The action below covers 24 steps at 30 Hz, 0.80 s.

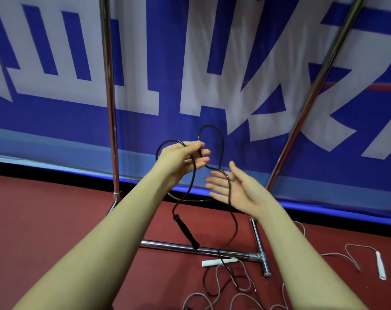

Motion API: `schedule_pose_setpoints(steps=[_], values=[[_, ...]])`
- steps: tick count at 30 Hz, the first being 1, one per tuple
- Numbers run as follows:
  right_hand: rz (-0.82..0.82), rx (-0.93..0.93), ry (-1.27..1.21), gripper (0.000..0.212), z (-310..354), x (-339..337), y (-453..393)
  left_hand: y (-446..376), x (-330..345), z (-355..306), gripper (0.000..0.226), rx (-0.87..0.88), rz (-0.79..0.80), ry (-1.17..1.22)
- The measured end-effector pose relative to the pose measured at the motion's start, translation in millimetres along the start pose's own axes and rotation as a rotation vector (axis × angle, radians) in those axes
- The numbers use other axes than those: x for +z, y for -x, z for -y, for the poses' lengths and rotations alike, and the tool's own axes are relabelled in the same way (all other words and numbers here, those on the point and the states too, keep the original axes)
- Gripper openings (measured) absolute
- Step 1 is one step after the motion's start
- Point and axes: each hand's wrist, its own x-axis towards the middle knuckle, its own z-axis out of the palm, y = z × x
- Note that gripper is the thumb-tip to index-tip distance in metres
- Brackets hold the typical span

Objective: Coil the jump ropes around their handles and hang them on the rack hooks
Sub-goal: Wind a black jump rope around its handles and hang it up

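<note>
My left hand [183, 157] pinches a black jump rope [221, 148] between thumb and fingers, with loops standing above and beside the hand. One black handle [186, 231] dangles below it, tilted over the rack's base bar. My right hand [237, 191] is held open, palm up, with the black rope running across its fingers and down toward the floor. A white jump rope lies on the red floor: one white handle [219, 262] by the base bar, the other white handle [381, 265] at the right. No rack hooks are in view.
The chrome rack has a left upright [109, 97], a right upright [320, 86] leaning in the wide view, a base bar [167, 246] and a right foot [260, 249]. A blue and white banner [55, 121] hangs behind. White rope loops [226, 294] sprawl on the floor.
</note>
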Motion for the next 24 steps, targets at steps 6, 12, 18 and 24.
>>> schedule_pose_setpoints(steps=[6,12,18,24], values=[[0.008,-0.060,-0.197,0.019,5,5,3,-7,-12,14,0.020,-0.153,-0.068,0.040],[0.077,-0.248,-0.501,0.011,18,16,8,3,-2,29,0.021,-0.360,0.089,-0.220],[0.043,-0.412,-0.765,0.022,27,17,9,16,10,27,0.022,-0.363,0.466,-0.375],[0.007,-0.480,-0.799,0.023,30,2,6,15,13,34,0.014,-0.298,0.587,-0.373]])
